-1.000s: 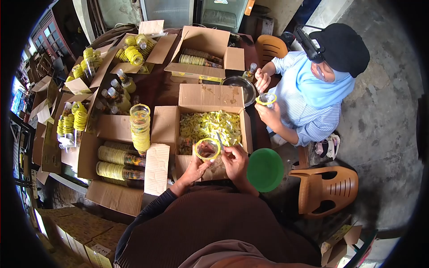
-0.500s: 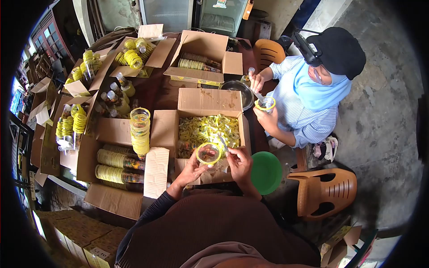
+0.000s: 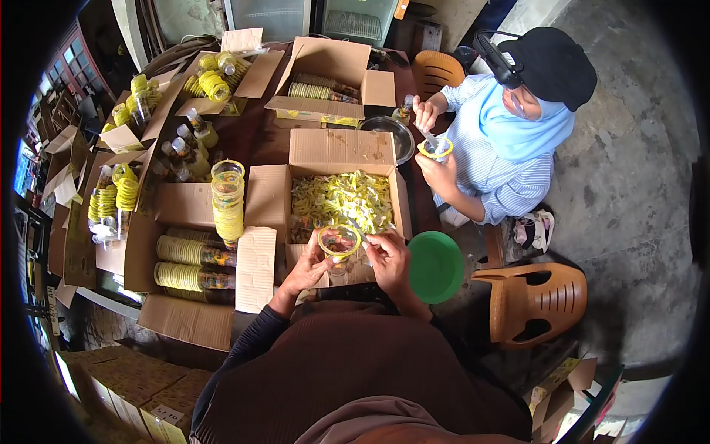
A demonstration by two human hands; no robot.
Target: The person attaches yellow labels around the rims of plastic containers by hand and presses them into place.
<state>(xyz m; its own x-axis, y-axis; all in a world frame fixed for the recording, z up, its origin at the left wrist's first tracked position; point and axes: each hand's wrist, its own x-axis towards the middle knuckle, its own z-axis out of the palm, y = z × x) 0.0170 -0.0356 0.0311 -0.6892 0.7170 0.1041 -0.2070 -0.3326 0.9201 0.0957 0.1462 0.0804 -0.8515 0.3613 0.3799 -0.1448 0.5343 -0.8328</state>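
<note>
My left hand [image 3: 305, 268] is closed round a clear plastic cup [image 3: 339, 253] with a yellow rim, its mouth facing up towards me. In my right hand [image 3: 389, 260] is a knife [image 3: 360, 231], its narrow blade lying against the far right of the cup's rim. Fingers of the right hand are close beside the cup's side. Just beyond both hands, an open cardboard box [image 3: 342, 149] holds a heap of yellow and whitish strips [image 3: 347, 198]. A tall stack of yellow-rimmed cups [image 3: 228, 203] stands to the left of my hands.
At right, a person [image 3: 510, 140] works on another yellow-rimmed cup [image 3: 435, 149] with a blade. A green basin [image 3: 436, 268] and brown plastic chair [image 3: 529, 305] are right of me. Open boxes of stacked cups [image 3: 194, 265] stand left; a dark bowl [image 3: 403, 133] sits behind.
The knife blade has come down from above the cup onto its rim, and the cup has tipped slightly. The whole view has shifted a little up and left.
</note>
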